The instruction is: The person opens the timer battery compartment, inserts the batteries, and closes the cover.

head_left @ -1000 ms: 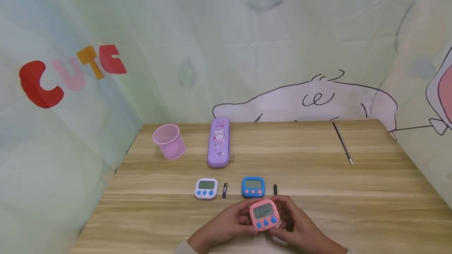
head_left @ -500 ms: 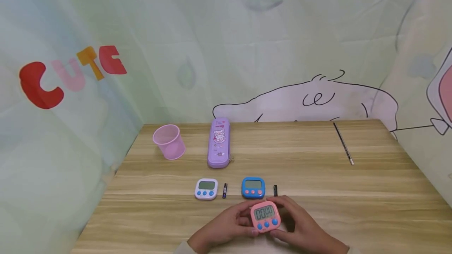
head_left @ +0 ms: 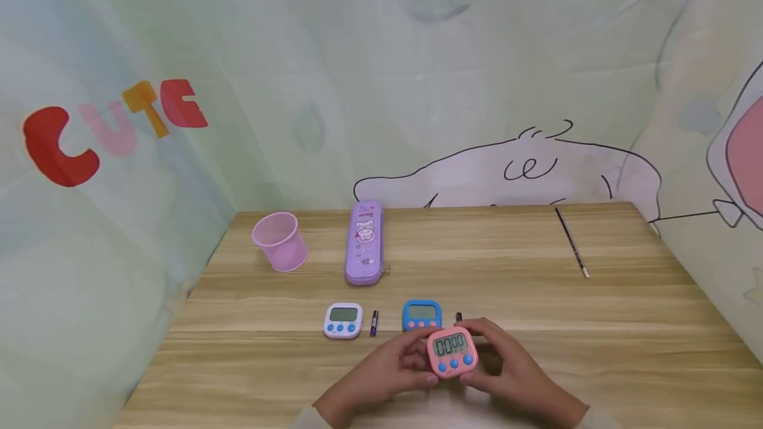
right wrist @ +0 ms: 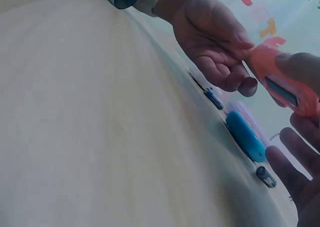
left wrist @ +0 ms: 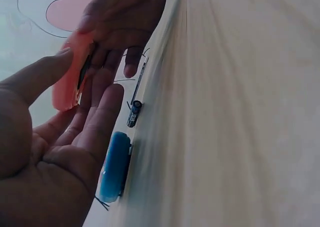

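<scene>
Fingers of both hands are doing the work: the left hand (head_left: 390, 366) is pinching the near-left side of a pink timer (head_left: 453, 352), and the right hand (head_left: 515, 373) is gripping its right side, so the timer is sitting between the 2 hands, lifted off the table (head_left: 626, 343), its screen showing 4 zeros. Just beyond the left fingertips a blue timer (head_left: 420, 313) is lying flat; a white timer (head_left: 343, 320) and 1 battery (head_left: 374, 323) are resting further out to the left. Good handling here is probably asking for an edge grip, thumbs clear of the 3 blue buttons and the display, both hands supporting evenly so nothing is slipping or getting pressed by accident.

Now the awkward bits: fingers are covering much of the pink timer's back, and a dark strip showing there in the left wrist view is too unclear to name. Ahead of the right hand, a second battery (head_left: 458, 316) is peeking out in the head view, its near end hidden. The blue timer's lower edge is partly covered, and both sleeves are running out of frame.
</scene>
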Motion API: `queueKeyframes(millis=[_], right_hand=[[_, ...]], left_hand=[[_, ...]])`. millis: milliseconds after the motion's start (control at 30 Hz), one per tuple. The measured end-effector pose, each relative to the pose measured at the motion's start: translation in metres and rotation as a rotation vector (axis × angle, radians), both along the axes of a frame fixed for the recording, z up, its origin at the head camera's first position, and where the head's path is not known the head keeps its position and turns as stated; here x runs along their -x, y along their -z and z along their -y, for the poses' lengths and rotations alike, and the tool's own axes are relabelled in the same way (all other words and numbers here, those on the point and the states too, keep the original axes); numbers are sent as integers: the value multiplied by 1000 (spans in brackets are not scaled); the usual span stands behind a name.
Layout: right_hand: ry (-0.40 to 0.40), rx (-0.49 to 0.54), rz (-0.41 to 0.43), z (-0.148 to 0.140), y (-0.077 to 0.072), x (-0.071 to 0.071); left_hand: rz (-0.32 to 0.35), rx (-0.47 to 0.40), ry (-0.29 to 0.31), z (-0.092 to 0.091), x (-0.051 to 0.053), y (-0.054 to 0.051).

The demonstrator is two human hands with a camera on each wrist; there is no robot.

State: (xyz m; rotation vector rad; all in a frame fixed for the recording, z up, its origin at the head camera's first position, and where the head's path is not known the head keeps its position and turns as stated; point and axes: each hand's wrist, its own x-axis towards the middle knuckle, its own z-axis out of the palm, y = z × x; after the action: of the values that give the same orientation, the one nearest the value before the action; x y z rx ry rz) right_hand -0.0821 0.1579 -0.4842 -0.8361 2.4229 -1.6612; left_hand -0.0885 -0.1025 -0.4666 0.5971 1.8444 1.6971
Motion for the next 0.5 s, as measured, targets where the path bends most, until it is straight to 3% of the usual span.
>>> queueKeyframes(millis=[200, 500], right_hand=[[26, 61, 10, -12, 0, 9], [123, 59, -3, -37, 2, 21]], left_hand=[[-75, 30, -11, -3, 4, -10], [-290, 264, -92, -4, 14, -15]])
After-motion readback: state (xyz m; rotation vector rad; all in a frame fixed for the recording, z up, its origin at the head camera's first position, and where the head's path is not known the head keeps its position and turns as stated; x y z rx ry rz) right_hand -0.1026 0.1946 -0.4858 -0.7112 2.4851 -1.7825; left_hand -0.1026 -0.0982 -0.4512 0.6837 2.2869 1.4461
